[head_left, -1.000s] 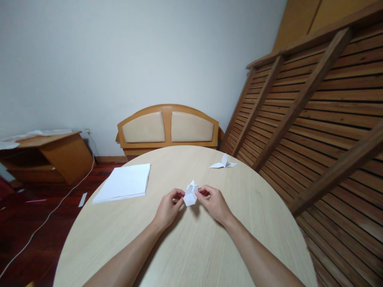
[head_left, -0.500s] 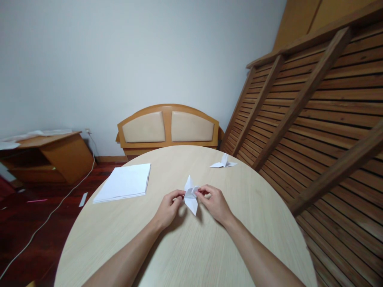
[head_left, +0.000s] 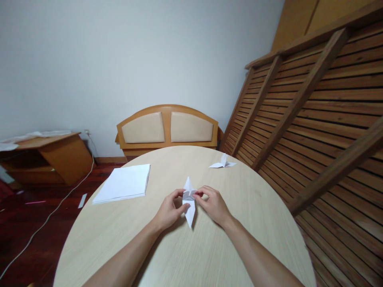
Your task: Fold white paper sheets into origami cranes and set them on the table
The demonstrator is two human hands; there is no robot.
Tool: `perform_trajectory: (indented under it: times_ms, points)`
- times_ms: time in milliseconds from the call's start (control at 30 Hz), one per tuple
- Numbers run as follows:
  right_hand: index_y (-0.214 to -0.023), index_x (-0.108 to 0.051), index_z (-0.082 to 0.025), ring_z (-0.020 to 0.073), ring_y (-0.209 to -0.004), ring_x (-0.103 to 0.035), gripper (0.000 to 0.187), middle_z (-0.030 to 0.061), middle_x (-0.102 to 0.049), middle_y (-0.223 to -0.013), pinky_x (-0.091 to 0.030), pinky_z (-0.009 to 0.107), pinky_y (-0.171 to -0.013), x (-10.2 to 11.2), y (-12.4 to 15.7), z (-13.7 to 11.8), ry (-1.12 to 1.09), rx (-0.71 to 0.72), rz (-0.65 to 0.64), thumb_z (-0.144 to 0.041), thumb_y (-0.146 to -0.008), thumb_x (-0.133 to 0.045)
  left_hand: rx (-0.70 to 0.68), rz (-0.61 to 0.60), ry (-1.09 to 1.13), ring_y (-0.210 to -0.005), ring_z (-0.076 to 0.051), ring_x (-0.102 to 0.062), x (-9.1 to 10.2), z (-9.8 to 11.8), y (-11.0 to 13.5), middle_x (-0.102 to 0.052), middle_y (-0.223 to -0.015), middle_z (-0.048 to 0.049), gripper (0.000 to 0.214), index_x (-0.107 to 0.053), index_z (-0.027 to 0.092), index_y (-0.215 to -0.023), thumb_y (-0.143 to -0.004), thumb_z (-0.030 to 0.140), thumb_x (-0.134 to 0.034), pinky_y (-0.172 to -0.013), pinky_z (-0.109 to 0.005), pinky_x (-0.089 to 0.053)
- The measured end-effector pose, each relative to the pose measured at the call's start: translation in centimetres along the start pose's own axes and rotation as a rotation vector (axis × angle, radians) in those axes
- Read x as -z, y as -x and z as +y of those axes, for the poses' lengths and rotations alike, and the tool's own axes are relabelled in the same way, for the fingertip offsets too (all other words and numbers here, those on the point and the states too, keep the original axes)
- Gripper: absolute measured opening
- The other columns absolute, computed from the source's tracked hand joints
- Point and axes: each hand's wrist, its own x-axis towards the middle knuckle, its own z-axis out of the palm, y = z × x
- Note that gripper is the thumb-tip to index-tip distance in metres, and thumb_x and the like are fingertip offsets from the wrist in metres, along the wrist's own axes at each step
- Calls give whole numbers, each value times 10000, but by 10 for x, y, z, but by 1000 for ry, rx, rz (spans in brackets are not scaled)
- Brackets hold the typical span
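Observation:
A small white folded paper figure (head_left: 189,199) with pointed ends is held just above the round pale wooden table (head_left: 185,255). My left hand (head_left: 170,211) pinches it from the left with thumb and fingers closed on it. My right hand (head_left: 213,204) pinches it from the right. One point of the figure sticks up away from me, the other points down toward me.
A stack of white paper sheets (head_left: 124,182) lies at the table's left. A finished folded paper figure (head_left: 222,162) sits near the far right edge. Beyond the table stands a wooden headboard (head_left: 168,129); slatted wooden frames (head_left: 314,111) lean at right; a low cabinet (head_left: 50,157) is at left.
The paper figure has been pulled out from a compact bundle into a long shape with two points. Both hands have stayed around it and shifted slightly toward me.

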Motion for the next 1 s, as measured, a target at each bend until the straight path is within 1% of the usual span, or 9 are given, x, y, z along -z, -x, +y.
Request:
perform_trajectory:
  times_ms: [67,167,300,400,500,600,700,867,1000]
  points:
    - [-879,-722,-218,154,-807,-636,59,0,-682,-838,-467,270,-767,0,0,-1,2,-3,-10,-202,-891,-666,-3,-9,0,-1080,-260,-633,0,0,0,-692,-1148,-115,361,-635,174,-1137,-789,237,-712,-1024,-435,-438]
    - [-885,-721,-216,155,-808,-639,58,5,-688,-846,-471,269,-770,0,0,-1,4,-8,-16,-209,-890,-664,-2,-14,24,-1085,-261,-635,-1,1,1,-691,-1155,-125,365,-611,168,-1170,-845,320,-678,-1005,-425,-456]
    - [-863,-711,-205,163,-789,-645,86,19,-706,-853,-477,273,-762,-1,-1,5,18,-39,46,-251,-897,-647,34,14,17,-1151,-256,-620,1,0,1,-658,-1257,-142,417,-524,175,-1294,-972,436,-482,-1013,-423,-461]
    - [-845,-704,-193,178,-766,-657,160,39,-724,-845,-484,279,-733,0,-4,12,44,-118,150,-314,-904,-619,73,93,-225,-1200,-278,-591,4,-5,1,-628,-1313,-154,420,-523,172,-1310,-993,431,-429,-1049,-465,-426]
    - [-811,-698,-192,197,-719,-664,218,50,-735,-798,-482,286,-692,7,-9,20,117,-216,253,-373,-888,-605,5,118,-514,-1217,-307,-569,5,-14,0,-633,-1291,-161,373,-568,162,-1259,-971,376,-469,-1059,-494,-408]
    - [-791,-701,-201,212,-682,-680,230,53,-743,-748,-477,283,-652,21,-18,30,206,-339,334,-401,-859,-608,-81,79,-699,-1253,-312,-539,5,-21,0,-616,-1309,-161,313,-596,166,-1197,-945,323,-497,-1087,-510,-382]
    - [-775,-710,-220,213,-721,-697,206,48,-759,-787,-458,268,-628,41,-31,42,342,-442,343,-386,-848,-612,-87,56,-797,-1289,-317,-507,3,-23,0,-583,-1353,-171,293,-601,158,-1169,-939,313,-507,-1106,-522,-360]
    - [-858,-743,-248,219,-845,-703,208,40,-773,-916,-443,263,-624,81,-50,61,565,-670,423,-404,-857,-604,-77,30,-841,-1317,-319,-482,2,-23,0,-565,-1375,-182,300,-600,137,-1175,-942,296,-497,-1117,-520,-347]
    - [-906,-749,-235,243,-881,-695,232,64,-768,-958,-461,289,-678,103,-54,73,632,-718,458,-390,-876,-578,-78,23,-849,-1328,-321,-469,2,-24,0,-561,-1380,-177,308,-600,133,-1184,-947,293,-486,-1119,-525,-340]
